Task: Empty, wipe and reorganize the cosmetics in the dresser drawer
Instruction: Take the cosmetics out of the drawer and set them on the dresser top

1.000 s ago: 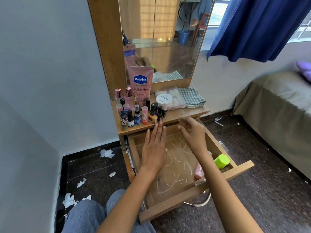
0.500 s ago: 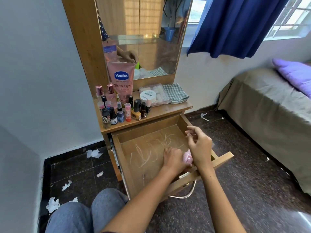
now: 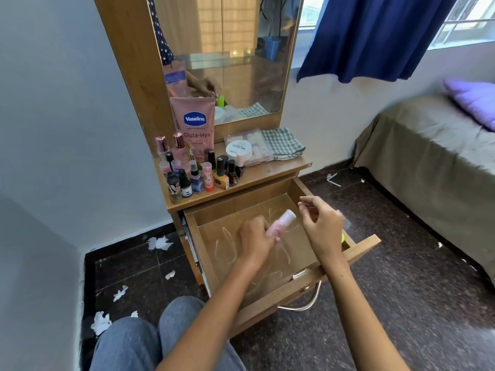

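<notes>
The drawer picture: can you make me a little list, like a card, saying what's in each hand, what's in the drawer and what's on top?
left hand: grips a pink bottle, lifted over the drawer
right hand: holds nothing, fingers loosely curled beside the bottle's cap
drawer: pulled open, white streaks on its floor, a green-capped item mostly hidden at the right side
dresser top: small bottles, Vaseline tube, clear box, checked cloth
</notes>
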{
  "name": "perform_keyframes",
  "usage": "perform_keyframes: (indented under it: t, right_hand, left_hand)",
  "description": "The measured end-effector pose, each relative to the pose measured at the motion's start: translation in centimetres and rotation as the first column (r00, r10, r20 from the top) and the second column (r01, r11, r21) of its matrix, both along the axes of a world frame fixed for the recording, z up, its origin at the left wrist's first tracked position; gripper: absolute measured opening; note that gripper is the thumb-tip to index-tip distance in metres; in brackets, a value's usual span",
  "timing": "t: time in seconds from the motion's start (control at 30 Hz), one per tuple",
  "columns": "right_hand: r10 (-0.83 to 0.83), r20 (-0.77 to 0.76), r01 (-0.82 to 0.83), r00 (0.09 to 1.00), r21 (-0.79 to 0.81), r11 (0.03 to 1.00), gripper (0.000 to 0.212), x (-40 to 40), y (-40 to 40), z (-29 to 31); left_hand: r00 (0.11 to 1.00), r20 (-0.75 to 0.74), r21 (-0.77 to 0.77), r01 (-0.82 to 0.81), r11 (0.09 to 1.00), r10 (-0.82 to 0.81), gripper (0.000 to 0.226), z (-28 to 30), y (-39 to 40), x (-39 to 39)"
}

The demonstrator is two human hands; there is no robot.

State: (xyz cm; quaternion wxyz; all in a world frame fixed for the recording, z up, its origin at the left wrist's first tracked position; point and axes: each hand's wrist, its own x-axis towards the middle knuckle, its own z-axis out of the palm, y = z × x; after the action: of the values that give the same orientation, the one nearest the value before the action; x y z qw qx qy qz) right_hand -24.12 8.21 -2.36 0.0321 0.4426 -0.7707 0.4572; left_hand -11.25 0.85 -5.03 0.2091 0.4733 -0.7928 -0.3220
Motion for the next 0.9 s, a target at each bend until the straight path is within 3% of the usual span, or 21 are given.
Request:
perform_keyframes:
  t: [0.1,0.2,0.3,0.4,0.47,0.53,0.67,0.73,0.9]
  right_hand:
    - [0.046,0.089,-0.046,0.995,-0.002,0.999,0.021,1.4,-0.3,0.1]
    - [0.203,0.377,-0.213,0.904,-0.017,0.977,0.033,3.8,-1.4,0.5]
    - [0.322,0.524,-0.311,0.789,-0.113,0.944,0.026,5.5,-2.9,0.7]
    - [0.351,0.554,-0.317,0.755,-0.159,0.935,0.027,5.7,-4.1,1.0]
    - [0.316,0.503,-0.271,0.804,-0.162,0.949,0.03,5.5,-5.0,1.7]
    - [0.244,0.411,-0.198,0.879,-0.153,0.968,0.032,5.2,-6.1,2.9]
    - [0.155,0.322,-0.091,0.934,-0.205,0.974,0.035,4.3,-8.7,4.7]
    - [0.137,0.288,-0.079,0.948,-0.204,0.976,0.033,4.0,-9.9,5.0]
    - [0.135,0.225,-0.102,0.965,-0.154,0.983,0.028,4.1,-11.8,4.7]
  left_hand:
    - [0.958,-0.272,0.071,-0.072,0.995,0.088,0.026,0.4,-0.7,2.1]
    - [0.874,-0.469,0.053,-0.114,0.992,0.126,0.027,1.4,-0.6,3.7]
    - [0.841,-0.538,-0.036,-0.102,0.994,0.067,0.024,2.6,-0.7,4.6]
    - [0.851,-0.525,-0.172,-0.095,0.981,-0.009,0.027,3.2,-1.1,5.0]
    - [0.917,-0.394,-0.31,-0.076,0.948,-0.056,0.041,2.8,-1.6,4.9]
    - [0.987,-0.138,-0.451,0.006,0.893,-0.077,0.055,2.1,-1.8,4.6]
    - [0.951,0.298,-0.494,0.224,0.84,-0.078,0.071,1.1,-2.3,4.1]
    - [0.913,0.405,-0.504,0.268,0.821,-0.049,0.074,1.1,-2.7,3.8]
    - [0.874,0.487,-0.47,0.265,0.842,-0.003,0.075,1.1,-3.3,3.3]
